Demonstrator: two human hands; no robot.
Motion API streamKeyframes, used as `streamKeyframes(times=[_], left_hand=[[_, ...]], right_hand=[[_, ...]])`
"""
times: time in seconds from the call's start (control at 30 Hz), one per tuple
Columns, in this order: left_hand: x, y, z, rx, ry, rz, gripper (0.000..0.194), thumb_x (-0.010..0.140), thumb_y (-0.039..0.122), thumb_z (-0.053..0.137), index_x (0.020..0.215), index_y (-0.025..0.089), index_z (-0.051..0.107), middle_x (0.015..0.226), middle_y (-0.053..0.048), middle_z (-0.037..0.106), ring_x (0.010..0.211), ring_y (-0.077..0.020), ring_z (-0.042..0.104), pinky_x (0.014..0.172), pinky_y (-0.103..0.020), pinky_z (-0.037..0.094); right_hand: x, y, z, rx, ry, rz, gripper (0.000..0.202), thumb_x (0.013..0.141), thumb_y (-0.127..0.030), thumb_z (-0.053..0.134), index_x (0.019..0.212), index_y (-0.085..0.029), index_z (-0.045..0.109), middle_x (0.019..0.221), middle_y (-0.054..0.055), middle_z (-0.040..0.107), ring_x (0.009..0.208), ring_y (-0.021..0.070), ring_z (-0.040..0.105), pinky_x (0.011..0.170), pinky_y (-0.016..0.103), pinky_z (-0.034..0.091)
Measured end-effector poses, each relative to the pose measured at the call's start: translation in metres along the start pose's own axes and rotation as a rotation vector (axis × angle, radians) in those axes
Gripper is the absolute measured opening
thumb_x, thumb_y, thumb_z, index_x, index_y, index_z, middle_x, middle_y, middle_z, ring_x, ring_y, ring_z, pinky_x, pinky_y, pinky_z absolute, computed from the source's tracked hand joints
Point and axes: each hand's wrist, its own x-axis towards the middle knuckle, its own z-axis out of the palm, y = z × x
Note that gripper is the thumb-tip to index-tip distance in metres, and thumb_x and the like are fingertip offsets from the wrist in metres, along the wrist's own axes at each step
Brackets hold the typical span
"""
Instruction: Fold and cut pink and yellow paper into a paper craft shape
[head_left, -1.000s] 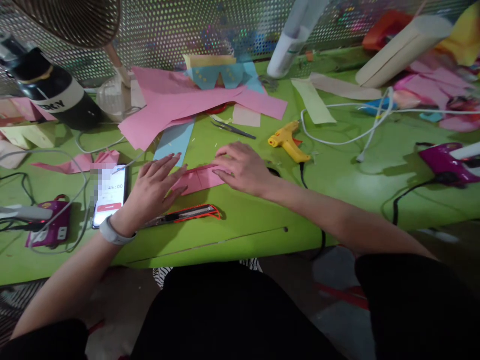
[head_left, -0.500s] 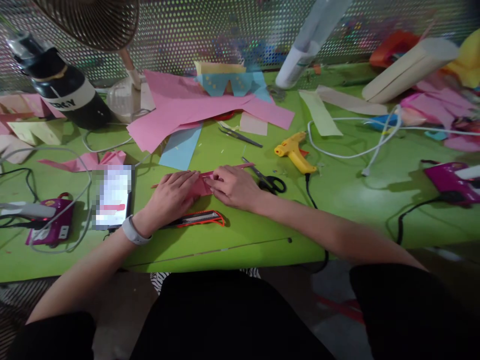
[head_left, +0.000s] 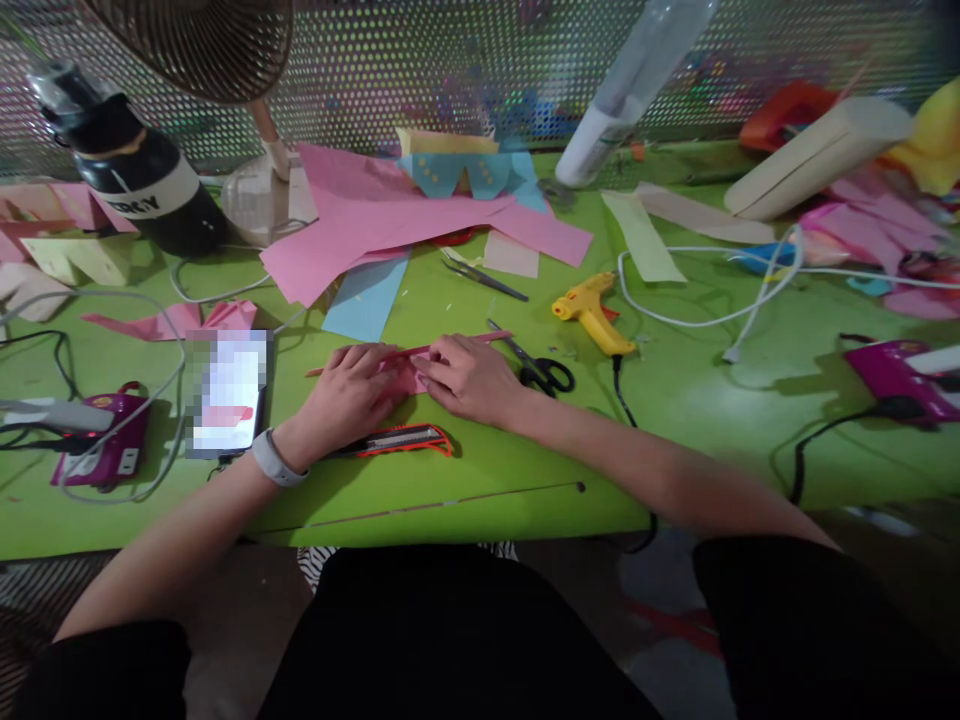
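A small piece of pink paper (head_left: 412, 378) lies on the green table between my hands, with a narrow strip along its far edge sticking out at both sides. My left hand (head_left: 349, 390) holds its left part down, fingers bent over it. The fingers of my right hand (head_left: 472, 378) are closed on the right part, and the fingertips are partly hidden. Just in front of the left hand is an orange and black utility knife (head_left: 405, 438), partly covered by that hand. Black-handled scissors (head_left: 551, 375) lie right beside the right hand.
A yellow glue gun (head_left: 596, 315) and tweezers (head_left: 487, 278) lie beyond the hands. Large pink sheets (head_left: 360, 225) spread behind. A phone (head_left: 231, 395) lies at left, near a purple power strip (head_left: 112, 435). A dark bottle (head_left: 146, 180) and a fan (head_left: 202, 45) stand at back left.
The left fingers have shifted slightly right over the paper, covering more of it. The right hand stays about where it was. The whole view has moved a little.
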Motion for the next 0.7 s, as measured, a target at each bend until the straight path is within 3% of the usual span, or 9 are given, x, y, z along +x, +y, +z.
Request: streamKeyframes(times=[0.27,0.47,0.57,0.7], left_hand=[[0.001,0.001,0.0,0.031,-0.006,0.034,0.029,0.092,0.026,0.056,0.117,0.017,0.068,0.132,-0.013,0.062,0.119,-0.0314,0.056,0.1,-0.05,0.045],[-0.001,0.0,0.001,0.055,0.053,0.125,0.033,0.1,0.03,0.049,0.127,0.016,0.063,0.128,-0.011,0.068,0.12,-0.0247,0.061,0.106,-0.045,0.045],[-0.001,0.0,0.0,0.043,0.066,0.145,0.039,0.101,0.029,0.049,0.136,0.013,0.055,0.129,-0.013,0.067,0.121,-0.024,0.062,0.103,-0.043,0.049],[-0.006,-0.002,-0.003,0.054,0.026,0.161,0.039,0.1,0.025,0.048,0.136,0.01,0.055,0.134,-0.016,0.063,0.125,-0.0253,0.06,0.108,-0.045,0.047]], right_hand=[[0.001,-0.003,-0.001,-0.019,-0.021,0.028,0.031,0.097,-0.023,0.045,0.109,-0.012,0.071,0.091,0.013,0.063,0.084,0.0225,0.054,0.073,0.037,0.043],[-0.003,-0.002,-0.017,0.008,0.002,0.045,0.03,0.099,-0.025,0.044,0.096,-0.015,0.073,0.091,0.012,0.067,0.084,0.0214,0.058,0.077,0.037,0.044],[-0.008,0.0,-0.019,-0.014,0.014,0.074,0.04,0.099,-0.038,0.045,0.123,-0.012,0.065,0.118,0.017,0.066,0.107,0.0281,0.059,0.092,0.045,0.045],[-0.017,0.004,-0.006,0.002,-0.164,0.031,0.065,0.099,-0.055,0.039,0.146,-0.011,0.045,0.15,0.018,0.046,0.14,0.0319,0.041,0.113,0.054,0.034]])
